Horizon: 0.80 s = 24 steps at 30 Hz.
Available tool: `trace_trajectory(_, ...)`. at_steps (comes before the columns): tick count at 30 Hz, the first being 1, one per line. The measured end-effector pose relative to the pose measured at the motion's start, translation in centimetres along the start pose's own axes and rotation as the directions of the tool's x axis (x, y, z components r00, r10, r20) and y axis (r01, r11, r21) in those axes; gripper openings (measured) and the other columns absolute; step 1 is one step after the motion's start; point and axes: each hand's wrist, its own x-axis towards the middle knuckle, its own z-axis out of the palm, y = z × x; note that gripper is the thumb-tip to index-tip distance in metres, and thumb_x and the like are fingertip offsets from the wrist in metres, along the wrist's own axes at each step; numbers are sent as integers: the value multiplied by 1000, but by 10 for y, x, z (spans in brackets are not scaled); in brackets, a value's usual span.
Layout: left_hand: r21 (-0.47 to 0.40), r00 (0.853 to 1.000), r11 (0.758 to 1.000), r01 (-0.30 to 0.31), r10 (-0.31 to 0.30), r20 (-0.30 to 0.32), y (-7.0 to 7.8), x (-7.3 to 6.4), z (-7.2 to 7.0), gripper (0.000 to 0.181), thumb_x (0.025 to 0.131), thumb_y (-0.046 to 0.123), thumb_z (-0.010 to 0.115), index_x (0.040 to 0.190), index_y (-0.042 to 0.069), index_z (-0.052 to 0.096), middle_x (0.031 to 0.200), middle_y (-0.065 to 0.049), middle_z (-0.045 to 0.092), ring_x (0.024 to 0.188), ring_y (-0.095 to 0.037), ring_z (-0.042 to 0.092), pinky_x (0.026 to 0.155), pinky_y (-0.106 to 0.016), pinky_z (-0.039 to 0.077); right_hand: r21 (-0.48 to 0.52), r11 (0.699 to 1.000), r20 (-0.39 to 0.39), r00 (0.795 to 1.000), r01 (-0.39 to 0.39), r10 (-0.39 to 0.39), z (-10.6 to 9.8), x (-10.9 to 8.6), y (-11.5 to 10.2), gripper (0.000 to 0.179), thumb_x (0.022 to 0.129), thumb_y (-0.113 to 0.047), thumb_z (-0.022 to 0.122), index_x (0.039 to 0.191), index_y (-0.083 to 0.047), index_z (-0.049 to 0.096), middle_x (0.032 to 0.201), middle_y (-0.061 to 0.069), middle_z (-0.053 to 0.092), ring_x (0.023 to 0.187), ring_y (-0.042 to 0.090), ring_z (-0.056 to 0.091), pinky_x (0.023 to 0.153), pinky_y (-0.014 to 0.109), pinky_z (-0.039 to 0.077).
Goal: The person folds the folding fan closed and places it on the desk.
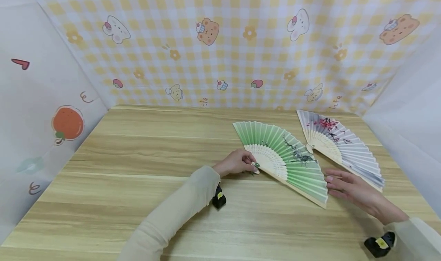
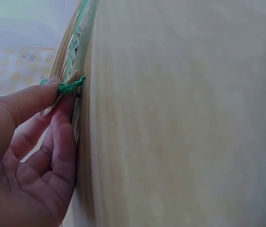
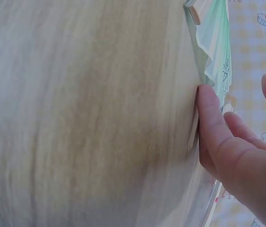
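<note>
A green folding fan [image 1: 275,154] lies spread on the wooden table, with a dark branch print on its leaf and pale slatted ribs. My left hand [image 1: 239,162] pinches its pivot end between thumb and fingers. In the left wrist view a green cord [image 2: 70,87] shows at that pivot, beside the thumb. At the fan's right edge is my right hand [image 1: 353,192], fingers extended and thumb apart, holding nothing. Its fingertips are beside the pleated edge [image 3: 212,59]; whether they touch it I cannot tell.
Behind my right hand a second spread fan [image 1: 339,142], white and grey with pink blossoms, lies at the table's right. The wooden table [image 1: 138,150] ends at a yellow checked cloth [image 1: 227,62] behind. A white cloth [image 1: 41,100] hangs on the left.
</note>
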Motion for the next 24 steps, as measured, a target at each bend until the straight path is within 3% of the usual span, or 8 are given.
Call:
trace_trajectory(9,24,998,999,21,-20,-54,1,-1,3,16,71,13,74,80,6,63,68,3,58,61,-6,50,54,-17,42,59,998,14,1000,-12,11,-3,-2,2,52,95,-13,41,131,16,17,108,-9,47,95,3,54,83,29,48)
trace_trajectory(16,23,996,999,40,-38,-80,2,-2,4,16,70,13,74,79,6,62,66,3,58,59,-6,50,53,-17,41,172,985,42,999,10,-17,-5,-3,5,22,95,-11,41,116,-13,43,106,-11,51,95,5,55,82,28,48)
trace_trajectory(24,8,995,998,54,-54,-86,3,-3,3,17,70,12,74,79,5,61,65,3,57,58,-7,49,52,-17,40,270,962,95,994,30,-58,-5,-4,6,23,95,-7,38,108,-21,50,107,-11,53,97,6,55,83,27,47)
